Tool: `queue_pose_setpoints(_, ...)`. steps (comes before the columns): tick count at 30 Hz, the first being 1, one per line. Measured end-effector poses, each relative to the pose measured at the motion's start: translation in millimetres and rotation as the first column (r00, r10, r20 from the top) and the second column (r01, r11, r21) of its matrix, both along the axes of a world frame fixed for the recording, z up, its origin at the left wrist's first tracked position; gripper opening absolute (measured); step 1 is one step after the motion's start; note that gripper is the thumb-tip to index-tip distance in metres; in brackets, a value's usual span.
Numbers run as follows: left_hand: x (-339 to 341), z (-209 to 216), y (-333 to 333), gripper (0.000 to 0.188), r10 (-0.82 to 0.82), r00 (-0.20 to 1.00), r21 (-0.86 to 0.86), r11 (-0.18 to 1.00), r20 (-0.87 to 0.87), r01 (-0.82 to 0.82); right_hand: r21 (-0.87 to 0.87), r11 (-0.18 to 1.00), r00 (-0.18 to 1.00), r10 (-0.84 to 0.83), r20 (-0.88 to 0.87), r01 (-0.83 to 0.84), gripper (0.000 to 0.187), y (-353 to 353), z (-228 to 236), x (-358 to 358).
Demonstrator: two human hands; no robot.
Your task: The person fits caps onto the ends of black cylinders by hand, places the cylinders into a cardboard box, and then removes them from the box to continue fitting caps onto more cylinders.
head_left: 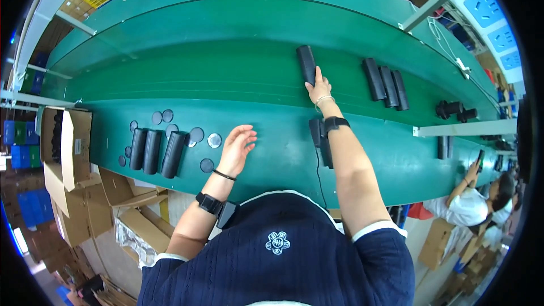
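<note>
Reaching forward in the head view, the right hand [321, 88] has thumb and fingers closed about the near end of a long black cylinder [305, 61] over the green table [272, 164]; the left hand [235, 150] hangs empty, loosely half-curled. Such an end-only hold could let the cylinder slip and roll.

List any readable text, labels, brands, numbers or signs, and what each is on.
White emblem on the navy top: marks inside too small to read.
Label on the open carton: too small to read.
Black cylinder in the right hand: no text visible.
Silver-faced disc: too small to tell.
Nothing quotable.
</note>
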State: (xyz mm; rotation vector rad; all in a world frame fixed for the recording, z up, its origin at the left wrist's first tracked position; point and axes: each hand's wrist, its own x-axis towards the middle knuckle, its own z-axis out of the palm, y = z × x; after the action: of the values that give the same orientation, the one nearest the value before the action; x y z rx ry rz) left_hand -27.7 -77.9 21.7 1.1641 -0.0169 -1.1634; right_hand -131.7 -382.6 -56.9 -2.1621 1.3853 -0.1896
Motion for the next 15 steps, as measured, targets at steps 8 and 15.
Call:
queue_pose_setpoints(8,-14,-24,-10,0.023,-0.19,0.982,-0.068,0.98,-0.013,0.189,0.451,0.888,0.995,0.068,0.074,-0.094,0.084,88,36,-145)
queue_pose_setpoints(15,-37,7,-14,0.069,-0.393,0.631,0.053,0.872,0.669,0.487,0.519,0.694,0.705,-0.024,0.709,-0.499,0.066,177,70,-100)
